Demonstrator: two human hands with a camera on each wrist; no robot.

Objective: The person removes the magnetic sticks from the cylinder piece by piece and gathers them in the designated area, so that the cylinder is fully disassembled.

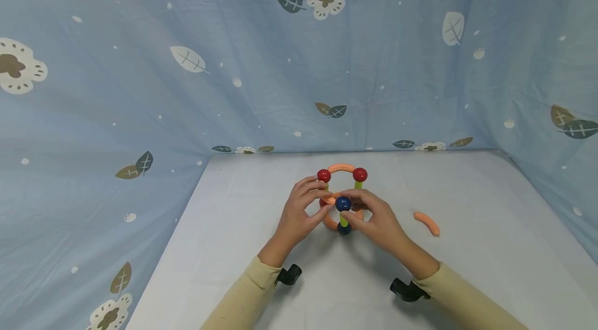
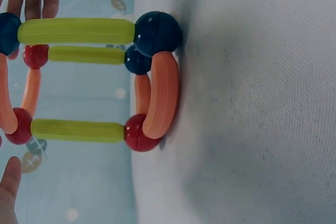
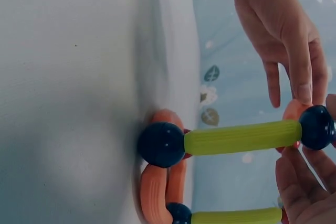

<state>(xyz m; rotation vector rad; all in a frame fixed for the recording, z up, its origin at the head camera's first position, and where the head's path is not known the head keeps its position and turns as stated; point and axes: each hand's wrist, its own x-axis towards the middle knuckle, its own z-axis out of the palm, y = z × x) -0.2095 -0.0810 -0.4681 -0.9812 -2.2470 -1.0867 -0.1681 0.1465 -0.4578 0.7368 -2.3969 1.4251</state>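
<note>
A frame of green sticks (image 2: 79, 131), orange curved sticks (image 2: 167, 93) and red and blue balls stands upright on the table. Its near top corner is a blue ball (image 1: 343, 204), above a green stick (image 3: 241, 137) and a lower blue ball (image 3: 161, 144). My right hand (image 1: 376, 218) pinches that top ball between thumb and fingers. From the left, my left hand (image 1: 299, 210) pinches the upper orange curved stick (image 1: 330, 200) beside the ball. Two red balls, one red ball (image 1: 360, 175) at right, top the far side. Fingers partly hide the upper joints.
A loose orange curved stick (image 1: 427, 223) lies on the white table (image 1: 481, 200), to the right of the frame. Behind the table hangs a blue patterned cloth (image 1: 261, 60). Dark wrist cameras (image 1: 408, 290) sit under both sleeves.
</note>
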